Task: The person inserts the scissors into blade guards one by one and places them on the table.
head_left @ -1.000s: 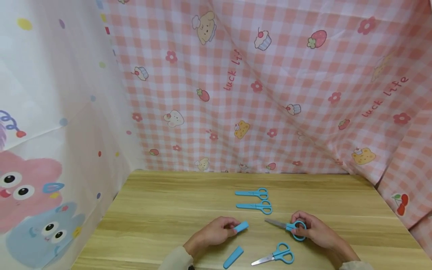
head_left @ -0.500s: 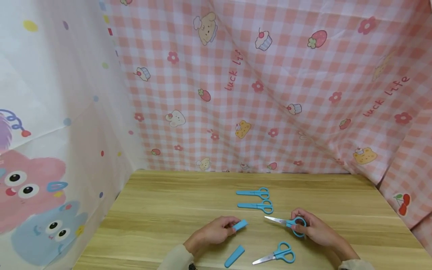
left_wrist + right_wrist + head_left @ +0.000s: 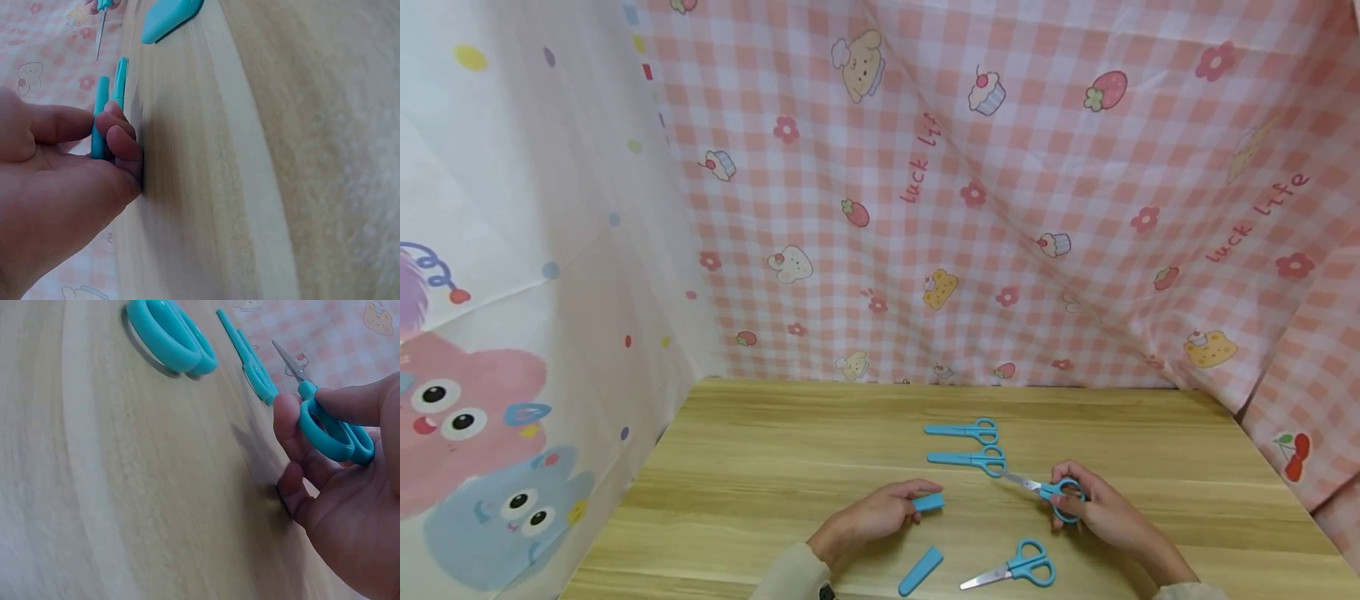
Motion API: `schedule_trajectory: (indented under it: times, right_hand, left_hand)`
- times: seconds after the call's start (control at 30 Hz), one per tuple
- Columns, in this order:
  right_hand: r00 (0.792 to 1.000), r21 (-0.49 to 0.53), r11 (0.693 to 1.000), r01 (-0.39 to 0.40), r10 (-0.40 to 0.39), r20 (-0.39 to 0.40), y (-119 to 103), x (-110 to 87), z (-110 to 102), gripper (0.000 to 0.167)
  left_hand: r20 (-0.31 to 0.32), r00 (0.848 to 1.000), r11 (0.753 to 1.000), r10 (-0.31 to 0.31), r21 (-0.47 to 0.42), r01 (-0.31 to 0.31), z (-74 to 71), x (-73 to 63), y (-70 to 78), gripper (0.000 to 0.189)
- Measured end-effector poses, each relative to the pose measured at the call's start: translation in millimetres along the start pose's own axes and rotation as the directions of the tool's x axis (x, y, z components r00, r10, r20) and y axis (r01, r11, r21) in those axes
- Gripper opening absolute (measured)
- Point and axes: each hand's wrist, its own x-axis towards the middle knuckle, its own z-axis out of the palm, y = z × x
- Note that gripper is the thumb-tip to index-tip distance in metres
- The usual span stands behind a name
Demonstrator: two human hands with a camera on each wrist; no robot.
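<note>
One blue plastic sheath (image 3: 930, 502) pinched by left hand (image 3: 880, 511), blue-handled scissors (image 3: 1045, 490) by right hand (image 3: 1097, 508), lower frame; nicks risked by slipping.

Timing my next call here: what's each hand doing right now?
Left hand: pinches a blue blade cover between thumb and fingers.
Right hand: holds a pair of scissors by the blue handles, blades uncovered.

Blue scissors (image 3: 1039, 488) and a small blue cover (image 3: 929, 502), held apart.
The right hand (image 3: 1105, 510) holds the scissors by their round handles (image 3: 328, 445), silver blades (image 3: 1020, 481) bare. The left hand (image 3: 880, 512) pinches the cover. Nearby lie another bare pair (image 3: 1017, 568) and another cover (image 3: 921, 571), apart.
</note>
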Motion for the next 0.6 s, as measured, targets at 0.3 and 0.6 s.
schedule_trajectory:
  times: [0.3,0.6]
  right_hand:
    - [1.0,0.017,1.0,-0.025,0.025,0.005,-2.6,2.9,5.3,0.023]
    - [0.999,0.028,0.999,-0.034,0.034,-0.021,-5.5,4.2,9.9,0.024]
  left_hand:
    - [-0.065,0.998,0.991,0.023,0.132,-0.015,4.1,0.4,2.0,0.023]
    - [-0.073,0.995,0.981,0.068,0.186,-0.054,5.2,-0.4,3.8,0.019]
